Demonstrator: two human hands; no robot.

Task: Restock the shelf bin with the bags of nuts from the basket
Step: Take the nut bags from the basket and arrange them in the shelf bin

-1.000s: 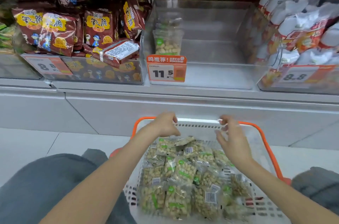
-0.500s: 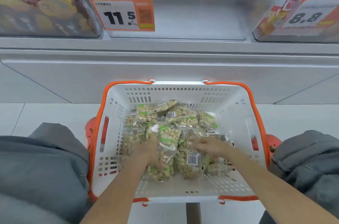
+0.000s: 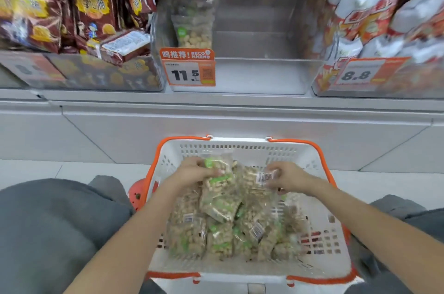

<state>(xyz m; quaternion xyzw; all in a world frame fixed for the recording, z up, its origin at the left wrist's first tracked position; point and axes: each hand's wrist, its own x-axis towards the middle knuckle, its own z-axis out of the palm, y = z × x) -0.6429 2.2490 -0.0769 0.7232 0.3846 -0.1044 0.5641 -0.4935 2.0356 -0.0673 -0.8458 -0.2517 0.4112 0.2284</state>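
A white basket with an orange rim (image 3: 319, 200) stands on the floor between my knees, holding several clear bags of nuts (image 3: 189, 236) with green labels. My left hand (image 3: 194, 172) grips a green-labelled bag of nuts (image 3: 217, 182) lifted over the pile. My right hand (image 3: 284, 177) pinches another bag (image 3: 254, 182) whose barcode sticker faces up. On the shelf above, the clear bin (image 3: 264, 74) holds a standing bag of nuts (image 3: 193, 32) at its left side; the rest of it is bare.
An orange price tag reading 11.5 (image 3: 188, 68) hangs on the bin's front. Brown snack packs (image 3: 93, 14) fill the bin to the left, white and red bags (image 3: 374, 17) the bin to the right. My grey-clad knees (image 3: 48, 226) flank the basket.
Both hands have risen out of the pile, each with a bag, toward the basket's far side. The view has tilted up, so more of the shelf shows.
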